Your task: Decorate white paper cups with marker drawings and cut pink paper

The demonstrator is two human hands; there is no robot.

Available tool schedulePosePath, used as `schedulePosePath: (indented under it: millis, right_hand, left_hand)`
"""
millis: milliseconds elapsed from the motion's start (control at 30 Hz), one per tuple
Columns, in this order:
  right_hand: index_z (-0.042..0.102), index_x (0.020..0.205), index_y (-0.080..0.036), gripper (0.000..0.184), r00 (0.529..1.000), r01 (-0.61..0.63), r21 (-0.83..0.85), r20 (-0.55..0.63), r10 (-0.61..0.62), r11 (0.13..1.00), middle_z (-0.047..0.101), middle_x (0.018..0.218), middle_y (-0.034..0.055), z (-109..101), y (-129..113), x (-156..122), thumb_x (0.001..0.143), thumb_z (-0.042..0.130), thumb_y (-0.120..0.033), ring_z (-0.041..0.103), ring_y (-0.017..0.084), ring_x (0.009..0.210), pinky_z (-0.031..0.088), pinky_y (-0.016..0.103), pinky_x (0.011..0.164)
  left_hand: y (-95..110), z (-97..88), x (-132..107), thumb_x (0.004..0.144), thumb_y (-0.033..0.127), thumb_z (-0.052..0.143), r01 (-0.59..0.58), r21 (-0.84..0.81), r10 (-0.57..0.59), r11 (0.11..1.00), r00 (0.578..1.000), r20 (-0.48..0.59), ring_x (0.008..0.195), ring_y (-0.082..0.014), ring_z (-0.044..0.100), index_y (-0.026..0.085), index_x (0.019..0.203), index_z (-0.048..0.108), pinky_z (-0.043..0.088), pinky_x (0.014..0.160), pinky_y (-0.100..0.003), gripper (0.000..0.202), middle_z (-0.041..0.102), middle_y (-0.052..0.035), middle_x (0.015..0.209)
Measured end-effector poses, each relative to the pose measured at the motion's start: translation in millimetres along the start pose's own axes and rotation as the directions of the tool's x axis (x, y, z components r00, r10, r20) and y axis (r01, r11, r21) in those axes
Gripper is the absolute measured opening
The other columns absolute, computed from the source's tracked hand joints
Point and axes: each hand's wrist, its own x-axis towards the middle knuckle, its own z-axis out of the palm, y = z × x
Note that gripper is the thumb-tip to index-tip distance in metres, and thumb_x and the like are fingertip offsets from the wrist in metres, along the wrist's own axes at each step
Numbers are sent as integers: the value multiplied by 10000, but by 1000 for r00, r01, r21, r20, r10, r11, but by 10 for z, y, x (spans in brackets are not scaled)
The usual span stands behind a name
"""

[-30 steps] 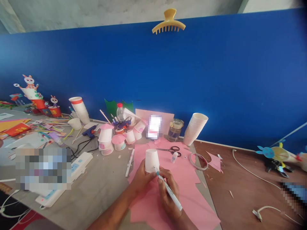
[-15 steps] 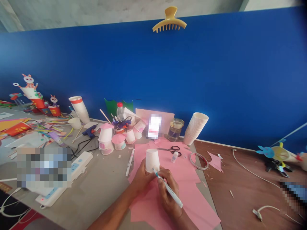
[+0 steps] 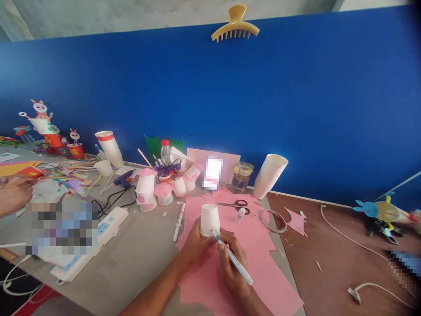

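Observation:
A white paper cup (image 3: 209, 217) is held upside down over the pink paper (image 3: 253, 263), with my left hand (image 3: 195, 243) closed around its lower left side. My right hand (image 3: 232, 259) grips a white marker (image 3: 238, 265) with a blue collar, and the marker's tip touches the cup near its rim. Beyond the cup lie black-handled scissors (image 3: 235, 204) and a small clear bottle (image 3: 240, 214). A second white marker (image 3: 179, 222) rests on the table left of the paper.
Pink-topped paper cups (image 3: 145, 186) stand at the back beside a glue gun (image 3: 124, 179). A stack of cups (image 3: 270, 175), a glass jar (image 3: 242, 177) and a tape roll (image 3: 274, 220) are to the right. A power strip (image 3: 95, 245) lies left, near another person's hand (image 3: 15, 193).
Another person's hand has come into view at the left edge. My two hands still hold the cup and marker, with the marker's tip still near the cup's rim.

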Motion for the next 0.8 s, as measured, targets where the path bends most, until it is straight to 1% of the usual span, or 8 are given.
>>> schedulePosePath:
  millis: [167, 300, 367, 467, 567, 667, 800]
  right_hand:
    - [548, 975, -239, 137, 1000, -16, -12, 2, 16, 1000, 615, 906, 43, -4, 10, -10, 902, 451, -176, 615, 185, 894, 505, 293, 734]
    - [549, 956, -236, 120, 1000, 15, -7, 21, -15, 1000, 617, 879, 35, 3, -1, -3, 900, 460, -179, 617, 183, 872, 503, 306, 752]
    - [556, 953, -233, 115, 1000, 12, 1, 12, -12, 1000, 622, 877, 39, 7, 3, -5, 905, 460, -192, 620, 191, 891, 506, 319, 771]
    - [567, 973, -225, 122, 999, -45, 16, -29, 46, 999, 630, 914, 57, 8, 27, -23, 917, 459, -218, 623, 206, 950, 518, 324, 778]
    - [573, 990, -217, 126, 992, -109, 23, -56, 110, 994, 633, 955, 70, 2, 53, -43, 923, 468, -235, 630, 206, 951, 530, 324, 772]
    - [581, 981, -213, 128, 990, -124, 19, -63, 125, 992, 637, 945, 75, -4, 60, -47, 924, 472, -250, 632, 209, 932, 533, 333, 763]
    - [584, 979, -208, 141, 989, -120, 28, -79, 122, 992, 641, 946, 81, 3, 54, -35, 927, 469, -270, 639, 198, 864, 541, 316, 699]
  left_hand:
    - [0, 3, -9, 665, 428, 762, 2, 0, -2, 1000, 1000, -12, 903, -226, 598, 176, 1109, 498, 479, 762, -330, 575, 639, -77, 996]
    - [26, 16, -9, 652, 434, 767, 17, 17, -17, 1000, 999, -43, 861, -220, 601, 180, 1078, 519, 476, 743, -327, 555, 646, -67, 960]
    - [27, 15, -8, 646, 445, 767, 20, 14, -19, 1000, 999, -41, 863, -222, 600, 182, 1078, 524, 473, 749, -330, 562, 649, -65, 959]
    - [-1, -3, -5, 646, 460, 763, 4, 0, -4, 1000, 1000, -18, 900, -236, 592, 175, 1087, 523, 468, 773, -343, 578, 643, -78, 988]
    - [-44, -28, -2, 670, 462, 748, -20, 9, 20, 1000, 1000, -7, 930, -244, 582, 165, 1093, 516, 461, 796, -354, 567, 628, -92, 1014]
    - [-68, -43, 1, 669, 467, 748, -12, 18, 12, 1000, 1000, -14, 930, -251, 578, 158, 1094, 518, 457, 801, -366, 573, 621, -101, 1019]
    - [-35, -34, -8, 667, 464, 749, 6, 14, -5, 1000, 1000, -22, 922, -251, 577, 161, 1101, 521, 460, 788, -365, 577, 622, -100, 1020]
